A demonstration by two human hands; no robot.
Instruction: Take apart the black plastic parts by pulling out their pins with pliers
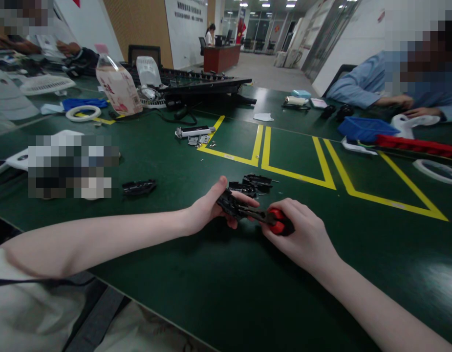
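Observation:
My left hand (pixel 207 208) is closed around a small black plastic part (pixel 229 204), held just above the green table (pixel 218 283). My right hand (pixel 299 232) grips a screwdriver with a red and black handle (pixel 279 222); its shaft points left into the black part. Two or three more black plastic parts (pixel 253 183) lie on the table just beyond my hands. Another black part (pixel 139 187) lies to the left.
Yellow tape lines (pixel 264 151) mark boxes on the table. A blue tray (pixel 365 128) and a red strip (pixel 416 145) sit at the right, near a seated person's sleeve (pixel 357 85). A bottle (pixel 118 85), white rings and fan parts lie at the back left.

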